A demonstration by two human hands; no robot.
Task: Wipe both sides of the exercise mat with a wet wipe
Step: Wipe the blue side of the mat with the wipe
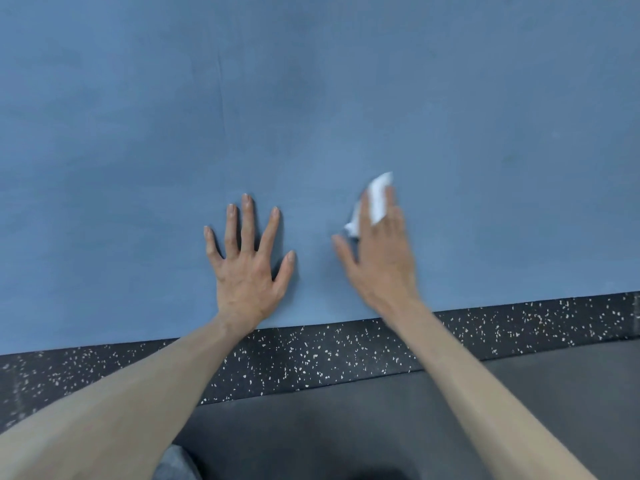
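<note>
Head view: left hand (247, 261) flat on mat (311, 98); blurred right hand (379, 251) presses half-hidden wipe (377, 199).

The blue exercise mat (311, 98) lies flat and spread out, filling the upper two thirds of the frame, its near edge running from lower left up toward the right. The white wet wipe (377, 200), crumpled and blurred, sits on the mat right of centre.

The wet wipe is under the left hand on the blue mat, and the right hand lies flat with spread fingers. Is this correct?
The hands are swapped. In the head view, the right hand presses the wet wipe on the blue mat; the left hand lies flat with spread fingers.
</note>
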